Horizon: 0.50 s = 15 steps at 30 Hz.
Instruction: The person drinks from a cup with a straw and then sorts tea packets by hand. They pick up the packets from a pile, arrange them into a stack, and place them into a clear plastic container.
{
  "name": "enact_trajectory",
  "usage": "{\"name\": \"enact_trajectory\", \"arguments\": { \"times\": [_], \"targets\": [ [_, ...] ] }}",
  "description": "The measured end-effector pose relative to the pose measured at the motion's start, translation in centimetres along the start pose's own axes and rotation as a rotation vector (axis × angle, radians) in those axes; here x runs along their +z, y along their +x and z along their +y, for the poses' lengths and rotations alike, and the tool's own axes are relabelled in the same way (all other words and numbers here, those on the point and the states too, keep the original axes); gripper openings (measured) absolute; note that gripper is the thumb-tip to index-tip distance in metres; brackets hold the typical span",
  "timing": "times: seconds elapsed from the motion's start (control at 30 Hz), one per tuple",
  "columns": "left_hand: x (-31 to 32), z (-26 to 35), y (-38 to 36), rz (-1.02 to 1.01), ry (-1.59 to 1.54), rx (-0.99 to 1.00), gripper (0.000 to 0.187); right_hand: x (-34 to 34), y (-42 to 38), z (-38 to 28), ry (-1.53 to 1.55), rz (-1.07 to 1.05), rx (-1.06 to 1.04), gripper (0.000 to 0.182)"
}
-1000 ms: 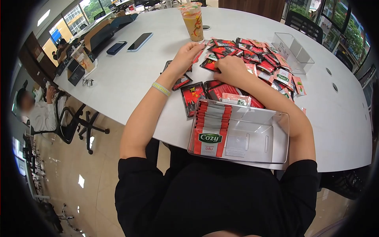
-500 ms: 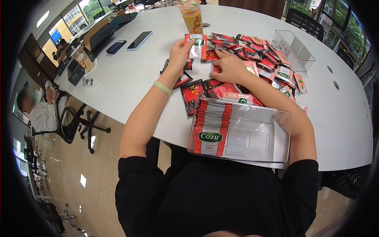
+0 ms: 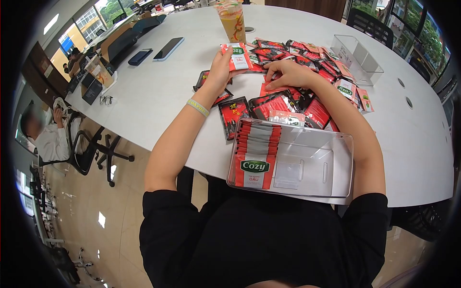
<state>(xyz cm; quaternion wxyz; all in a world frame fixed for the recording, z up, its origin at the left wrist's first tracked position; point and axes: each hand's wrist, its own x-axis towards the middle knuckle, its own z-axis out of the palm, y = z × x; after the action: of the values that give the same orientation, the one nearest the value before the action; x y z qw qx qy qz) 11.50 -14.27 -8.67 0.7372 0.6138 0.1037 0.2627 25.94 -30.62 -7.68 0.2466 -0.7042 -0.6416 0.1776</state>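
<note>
My left hand is closed on a red and white Cozy tea sachet, held up at the far side of the table in front of me. Over the loose pile, my right hand has its fingers bent around the edge of a red tea sachet, partly hidden beneath them. Black and red sachets lie around both hands. Close to my body, a clear plastic box sits at the table edge, with a row of upright Cozy sachets along its left side.
A second clear box stands right of the pile. Behind the pile is a drink cup. A phone, a dark case, glasses and another cup lie leftward. A seated person is beyond the table's left edge.
The sachet in my left hand has tilted and shifted slightly left. My right hand has moved a little right and nearer, and sachets beneath it have shifted.
</note>
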Motion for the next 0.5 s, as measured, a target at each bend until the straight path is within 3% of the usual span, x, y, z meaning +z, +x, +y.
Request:
{"name": "enact_trajectory", "arguments": {
  "times": [0.13,0.23,0.3,0.5],
  "targets": [
    [0.1,-0.3,0.0,-0.01,0.0,-0.006,0.041,-0.3,0.0,-0.9,-0.031,-0.04,0.102,0.029],
    [0.1,-0.1,-0.3,-0.072,-0.033,0.008,0.045,-0.9,-0.6,-0.8,-0.013,-0.107,0.054,0.039],
    [0.0,0.1,-0.4,-0.08,-0.057,-0.014,0.047,-1.3,-1.2,-0.3,0.003,-0.125,0.001,0.055],
    [0.1,-0.1,-0.4,-0.075,-0.08,-0.033,0.048,-1.3,-1.0,-0.2,-0.147,-0.203,-0.019,0.065]
  ]
}}
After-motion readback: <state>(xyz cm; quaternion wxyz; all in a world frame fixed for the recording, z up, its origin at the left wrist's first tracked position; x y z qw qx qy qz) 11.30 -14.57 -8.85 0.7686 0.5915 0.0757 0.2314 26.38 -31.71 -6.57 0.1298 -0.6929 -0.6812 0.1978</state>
